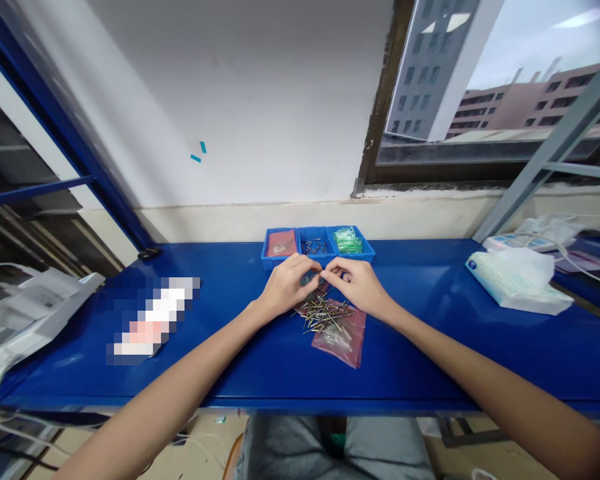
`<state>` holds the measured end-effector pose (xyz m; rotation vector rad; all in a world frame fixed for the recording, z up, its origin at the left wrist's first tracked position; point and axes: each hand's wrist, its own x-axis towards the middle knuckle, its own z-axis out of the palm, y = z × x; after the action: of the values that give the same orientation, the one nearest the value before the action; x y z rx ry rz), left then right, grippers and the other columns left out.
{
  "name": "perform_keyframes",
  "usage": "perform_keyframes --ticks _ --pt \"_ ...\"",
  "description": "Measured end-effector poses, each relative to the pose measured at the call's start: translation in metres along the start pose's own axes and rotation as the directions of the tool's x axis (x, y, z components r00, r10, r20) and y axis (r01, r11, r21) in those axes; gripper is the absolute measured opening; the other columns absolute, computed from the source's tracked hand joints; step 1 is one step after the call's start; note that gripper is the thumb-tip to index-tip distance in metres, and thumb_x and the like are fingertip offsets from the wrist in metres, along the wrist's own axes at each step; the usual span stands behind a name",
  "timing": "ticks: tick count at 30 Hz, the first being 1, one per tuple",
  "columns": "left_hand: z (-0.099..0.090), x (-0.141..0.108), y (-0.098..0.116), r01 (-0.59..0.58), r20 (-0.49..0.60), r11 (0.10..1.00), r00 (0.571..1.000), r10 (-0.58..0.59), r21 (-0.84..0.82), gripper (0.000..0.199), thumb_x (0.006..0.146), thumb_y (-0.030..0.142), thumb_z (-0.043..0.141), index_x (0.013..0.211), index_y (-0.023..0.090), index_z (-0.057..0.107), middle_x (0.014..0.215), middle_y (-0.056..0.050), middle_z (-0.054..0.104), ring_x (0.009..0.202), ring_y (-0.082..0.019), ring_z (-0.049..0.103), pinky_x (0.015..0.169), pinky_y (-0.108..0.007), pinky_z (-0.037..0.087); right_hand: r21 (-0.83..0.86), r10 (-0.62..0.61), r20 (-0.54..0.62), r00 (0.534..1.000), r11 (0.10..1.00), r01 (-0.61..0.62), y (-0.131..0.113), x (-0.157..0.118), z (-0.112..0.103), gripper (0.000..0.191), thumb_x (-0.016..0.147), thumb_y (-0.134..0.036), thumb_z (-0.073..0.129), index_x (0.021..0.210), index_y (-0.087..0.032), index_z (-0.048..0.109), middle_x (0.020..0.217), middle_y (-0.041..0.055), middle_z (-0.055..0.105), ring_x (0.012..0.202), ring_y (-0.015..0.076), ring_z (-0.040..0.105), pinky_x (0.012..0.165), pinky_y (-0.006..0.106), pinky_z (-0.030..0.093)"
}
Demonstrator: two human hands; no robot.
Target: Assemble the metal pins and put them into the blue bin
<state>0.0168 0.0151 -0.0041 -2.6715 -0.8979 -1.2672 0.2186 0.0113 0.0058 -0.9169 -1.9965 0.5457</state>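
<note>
My left hand [291,283] and my right hand [356,283] meet in front of the bins, fingertips pinched together. Between them is something small that I cannot make out. Just below lies a loose heap of thin, brass and silver coloured metal pins [325,312]. Part of the heap rests on a pink plastic bag [347,340] with a clear, shiny area. Behind my hands stand three joined blue bins [336,247]. The left one holds a pink bag [281,244], the middle one several metal pins [315,247], the right one green plastic packets [348,240].
A tissue pack [520,283] lies on the blue table [250,360] at the right. White power strips with cables [40,317] sit at the left edge, near a blurred-out flat item [155,320]. Blue and grey frame posts flank the table, with a wall behind.
</note>
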Motion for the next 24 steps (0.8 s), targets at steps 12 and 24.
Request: perform_keyframes --ticks 12,24 --pt "0.001 0.006 0.006 0.269 0.0 0.895 0.958 -0.287 -0.356 0.009 0.09 0.024 0.063 0.096 0.017 0.064 0.086 -0.002 0.069 0.076 -0.012 0.063 0.066 -0.024 0.049 -0.054 -0.017 0.029 0.999 0.998 0.019 0.006 0.0 0.006 0.005 0.087 -0.016 0.062 0.086 -0.018 0.066 0.081 0.0021 0.072 0.072 0.0149 0.065 0.068 0.027 0.047" --pt "-0.001 0.011 -0.002 0.354 -0.076 0.839 0.905 -0.419 -0.414 0.025 0.089 0.031 0.066 0.109 0.016 0.062 0.09 -0.005 0.07 0.078 -0.014 0.065 0.061 -0.024 0.05 -0.432 -0.217 0.043 0.975 0.876 0.214 0.009 0.021 -0.008 0.013 0.095 -0.018 0.05 0.089 -0.018 0.063 0.09 0.0077 0.066 0.087 0.0216 0.059 0.081 0.035 0.046"
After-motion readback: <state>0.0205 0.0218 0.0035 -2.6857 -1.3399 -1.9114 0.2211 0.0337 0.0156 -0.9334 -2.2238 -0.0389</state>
